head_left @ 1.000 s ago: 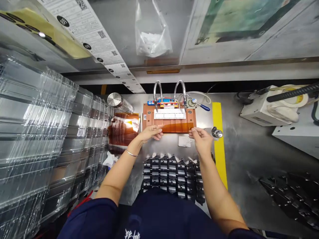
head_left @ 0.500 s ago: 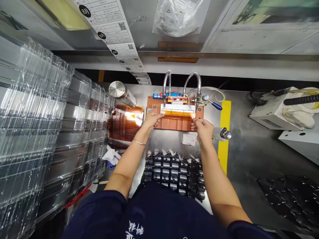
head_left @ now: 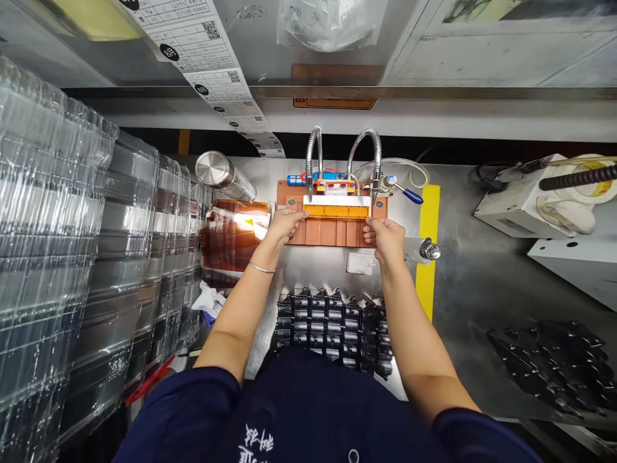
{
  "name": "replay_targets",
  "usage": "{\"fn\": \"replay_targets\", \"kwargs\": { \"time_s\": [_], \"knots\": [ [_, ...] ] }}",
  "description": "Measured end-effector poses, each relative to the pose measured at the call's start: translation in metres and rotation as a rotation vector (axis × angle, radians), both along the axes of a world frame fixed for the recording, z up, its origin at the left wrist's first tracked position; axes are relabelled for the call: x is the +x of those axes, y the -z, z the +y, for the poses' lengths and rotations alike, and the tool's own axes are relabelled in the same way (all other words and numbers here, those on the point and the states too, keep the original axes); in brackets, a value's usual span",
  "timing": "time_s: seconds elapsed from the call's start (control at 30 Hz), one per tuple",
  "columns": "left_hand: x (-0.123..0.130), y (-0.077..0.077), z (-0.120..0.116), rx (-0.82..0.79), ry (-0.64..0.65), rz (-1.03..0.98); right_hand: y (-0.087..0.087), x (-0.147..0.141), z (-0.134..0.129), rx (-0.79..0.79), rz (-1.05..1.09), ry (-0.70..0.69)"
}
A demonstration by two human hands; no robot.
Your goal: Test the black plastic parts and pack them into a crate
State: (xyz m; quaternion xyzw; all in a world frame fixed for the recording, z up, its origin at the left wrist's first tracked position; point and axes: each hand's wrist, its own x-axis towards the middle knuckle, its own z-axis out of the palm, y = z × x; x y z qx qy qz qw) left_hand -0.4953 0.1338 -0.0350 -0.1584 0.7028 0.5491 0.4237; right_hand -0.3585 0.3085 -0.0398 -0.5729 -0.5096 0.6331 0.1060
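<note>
Between the left hand [head_left: 284, 225] and the right hand [head_left: 389, 239] lies a thin, translucent amber film strip [head_left: 337, 211], its long axis running crosswise from one hand to the other. Left hand: closed, thumb and finger pinching the strip's left end. Right hand: closed, gripping the right end near its lower corner. Neither hand is clearly nearer; each is at its own end. A white, dotted rectangular plate [head_left: 337, 200] shows along the strip's far edge, away from both hands; contact between strip and plate cannot be confirmed. On the near side, the bare part of a reddish-brown, recessed block [head_left: 322, 235] sits between the hands. Two silver flexible hoses [head_left: 310, 151] [head_left: 377, 154] arch beyond the fingertips, one toward each end.
</note>
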Motion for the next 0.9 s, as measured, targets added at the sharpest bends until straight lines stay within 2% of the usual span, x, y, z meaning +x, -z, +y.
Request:
{"fn": "replay_targets", "kwargs": {
  "time_s": [0.23, 0.7, 0.8, 0.9],
  "knots": [
    [-0.002, 0.003, -0.001, 0.013, 0.015, 0.016, 0.002, 0.001, 0.0, 0.0, 0.011, 0.003],
    [0.001, -0.004, 0.0, -0.004, 0.025, 0.028, -0.004, -0.001, -0.002, -0.017, 0.012, 0.023],
    [-0.002, -0.002, -0.002, -0.017, 0.061, 0.035, -0.004, -0.003, -0.001, -0.037, -0.011, 0.03],
    [-0.011, 0.001, -0.007, -0.008, 0.186, 0.008, -0.007, -0.005, 0.005, -0.12, -0.031, -0.028]
  ]
}}
